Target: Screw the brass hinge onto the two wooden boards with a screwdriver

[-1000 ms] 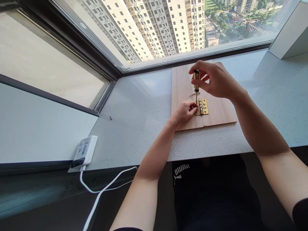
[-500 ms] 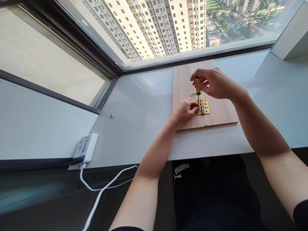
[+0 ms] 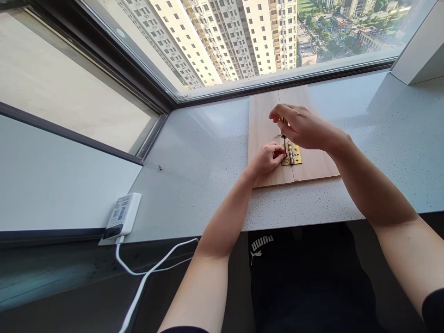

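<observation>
The person's right hand [image 3: 303, 127] is up over the work, its fingers [image 3: 279, 111] curled round a yellow-and-black screwdriver [image 3: 283, 121], clearly grasping it, though they hide nearly all of the handle. The left hand [image 3: 267, 158] lies lower, fingers bent and bunched against the left edge of a brass hinge [image 3: 292, 153]. Whether they pinch something small there or only press the leaf flat, I can't tell from here.

The hinge sits across the seam between two pale wooden boards [image 3: 314, 166], which lie flat on a speckled stone table [image 3: 194, 199] beneath a window.

For this kind of close work, I'd want the shaft kept square to the hinge leaf, with steady pressure down the line of the handle so the tip doesn't slip out and mar the brass. The left hand does well to stay clear of that line while pinning the hinge.

The right hand blocks the lower shaft, so the tip and the hole it's near can't be seen. A thin metal sliver [image 3: 278, 136] lies by the shaft, too small to name. The hinge's screw holes are also hard to make out.
</observation>
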Available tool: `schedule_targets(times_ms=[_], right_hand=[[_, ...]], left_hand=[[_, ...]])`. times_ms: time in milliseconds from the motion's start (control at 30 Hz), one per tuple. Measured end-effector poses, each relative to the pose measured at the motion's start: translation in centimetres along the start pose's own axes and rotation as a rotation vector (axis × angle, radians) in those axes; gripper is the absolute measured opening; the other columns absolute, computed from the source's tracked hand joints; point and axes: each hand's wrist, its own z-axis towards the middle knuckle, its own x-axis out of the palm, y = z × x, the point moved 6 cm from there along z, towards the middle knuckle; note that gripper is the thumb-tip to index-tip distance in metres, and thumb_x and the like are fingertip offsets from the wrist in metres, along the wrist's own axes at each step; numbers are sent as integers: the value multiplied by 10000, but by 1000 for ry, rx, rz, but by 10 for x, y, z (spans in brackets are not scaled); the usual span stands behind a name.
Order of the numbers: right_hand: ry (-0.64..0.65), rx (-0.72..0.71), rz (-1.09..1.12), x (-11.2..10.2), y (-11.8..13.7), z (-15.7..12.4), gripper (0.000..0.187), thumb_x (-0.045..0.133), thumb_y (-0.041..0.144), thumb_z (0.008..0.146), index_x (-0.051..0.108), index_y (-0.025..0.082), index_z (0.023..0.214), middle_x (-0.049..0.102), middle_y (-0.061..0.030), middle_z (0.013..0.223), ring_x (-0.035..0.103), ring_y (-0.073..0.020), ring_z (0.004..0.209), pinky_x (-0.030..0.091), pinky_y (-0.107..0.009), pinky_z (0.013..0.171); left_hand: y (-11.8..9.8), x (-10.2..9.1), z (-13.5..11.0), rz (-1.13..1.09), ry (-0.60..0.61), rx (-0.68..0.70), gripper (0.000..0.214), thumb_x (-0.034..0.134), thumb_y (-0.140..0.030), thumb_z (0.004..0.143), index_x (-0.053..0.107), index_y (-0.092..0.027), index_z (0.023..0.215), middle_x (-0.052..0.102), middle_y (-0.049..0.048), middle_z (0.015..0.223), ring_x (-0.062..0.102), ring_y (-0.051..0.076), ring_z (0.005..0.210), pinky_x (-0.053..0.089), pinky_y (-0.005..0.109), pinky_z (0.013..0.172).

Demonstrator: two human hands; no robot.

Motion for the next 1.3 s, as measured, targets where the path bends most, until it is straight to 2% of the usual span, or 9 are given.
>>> schedule_targets(times_ms=[167, 333, 533, 667, 767, 867, 1033, 1200, 1300], right_hand=[[13, 36, -61, -5, 2, -2, 217, 609, 360, 1145, 752, 241, 1256, 754, -95, 1049, 615, -270, 909, 486, -443, 913], [-38, 17, -63, -4, -1, -3, 259, 544, 308, 1160, 731, 226, 1319, 768, -132, 1203, 631, -285, 1012, 485, -432, 920], [7, 18, -79, -3, 5, -2, 234, 577, 326, 1145, 763, 226, 1245, 756, -106, 1147, 619, -261, 942, 477, -428, 907], [6, 3, -38, -3, 12, -3, 283, 517, 267, 1153, 748, 210, 1306, 759, -142, 1273, 641, -276, 1029, 488, -435, 946], [10, -11, -44, -1, 12, -3, 302, 539, 278, 1161, 716, 233, 1401, 766, -118, 1201, 637, -279, 1018, 489, -428, 926], [-8, 40, -104, -3, 7, -3, 250, 585, 345, 1163, 713, 252, 1357, 751, -94, 1085, 616, -278, 957, 483, -425, 899], [-10, 95, -125, -5, 2, -5, 272, 554, 342, 1157, 681, 228, 1369, 742, -132, 1184, 619, -295, 977, 491, -444, 902], [32, 63, -107, -2, 7, -5, 232, 607, 320, 1141, 685, 260, 1351, 747, -89, 1080, 609, -278, 937, 483, -428, 885], [20, 74, -109, -1, 9, -5, 205, 600, 312, 1143, 682, 251, 1320, 762, -114, 1179, 605, -271, 944, 480, -423, 881]], left_hand=[[1, 0, 1, -13, 18, -16, 110, 723, -138, 1022, 824, -176, 1002, 739, 79, 1082, 642, 165, 825, 605, 353, 863], [1, -2, 1, -10, 9, -31, 144, 692, -127, 1015, 827, -171, 1037, 758, 84, 1107, 641, 166, 825, 612, 357, 877], [2, -2, 2, -2, -5, -31, 134, 693, -141, 1005, 821, -173, 1030, 764, 87, 1109, 655, 179, 855, 615, 367, 890], [2, -2, 1, -9, -18, -41, 150, 680, -143, 1014, 826, -170, 1038, 770, 93, 1123, 656, 180, 854, 617, 369, 881], [1, -3, 1, -6, -16, -43, 158, 677, -141, 1016, 829, -173, 1046, 770, 94, 1130, 668, 188, 879, 624, 377, 901], [0, -4, 1, 0, -18, -44, 161, 673, -139, 1018, 828, -176, 1041, 767, 90, 1122, 674, 192, 891, 624, 380, 911], [2, -3, 1, -2, -14, -44, 172, 662, -129, 1023, 825, -174, 1052, 769, 89, 1127, 677, 185, 886, 617, 375, 914], [2, -3, 2, 5, -16, -35, 158, 671, -139, 1007, 820, -180, 1039, 775, 88, 1126, 682, 192, 896, 614, 375, 901], [2, -3, 2, 1, -12, -23, 159, 664, -134, 988, 814, -181, 1018, 779, 80, 1088, 683, 193, 888, 611, 372, 892]])
